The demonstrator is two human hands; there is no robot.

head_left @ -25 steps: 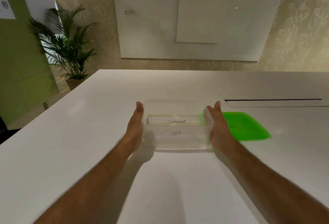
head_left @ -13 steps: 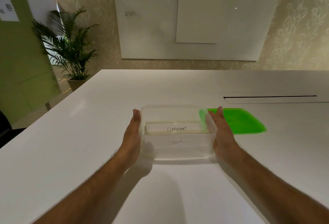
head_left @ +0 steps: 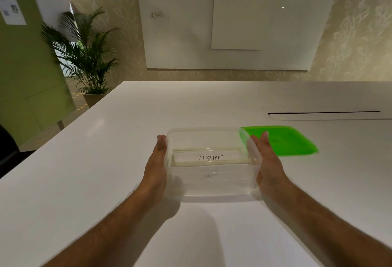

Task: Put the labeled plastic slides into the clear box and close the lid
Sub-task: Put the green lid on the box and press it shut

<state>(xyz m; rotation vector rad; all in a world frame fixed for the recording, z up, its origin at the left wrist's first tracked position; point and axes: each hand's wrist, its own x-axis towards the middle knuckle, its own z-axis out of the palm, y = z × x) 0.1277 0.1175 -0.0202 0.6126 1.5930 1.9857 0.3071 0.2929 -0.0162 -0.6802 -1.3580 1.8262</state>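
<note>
Room: rear wall papered in pale beige with a faint leaf pattern; a green wall panel (head_left: 19, 71) at far left bearing a pinned paper sheet (head_left: 12, 6). Whiteboard (head_left: 180, 33), wide and glossy, fixed to the rear wall, with faint handwriting at upper left; a smaller white panel (head_left: 241, 12) overlaps its centre. Tabletop (head_left: 84, 171), white and smooth, filling the lower view, with a long dark slot (head_left: 322, 112) set in a recessed flap at right. Potted palm (head_left: 84, 54) on the floor beyond the tabletop's far left corner. Clear box (head_left: 210, 184), rectangular, uncovered, standing on the tabletop at centre. Green lid (head_left: 290, 140), lying flat on the tabletop just right of the box, partly behind the right hand. Left hand (head_left: 156, 165), flat and extended, palm pressed to the box's left wall. Right hand (head_left: 268, 165), likewise flat, palm pressed to the right wall; the box is held between the two. Labeled plastic slide (head_left: 209, 157), inside the box, leaning on edge across its width, marked ELEPHANT. A second slide (head_left: 210, 174) nearer the front wall, its writing too blurred to read.
</note>
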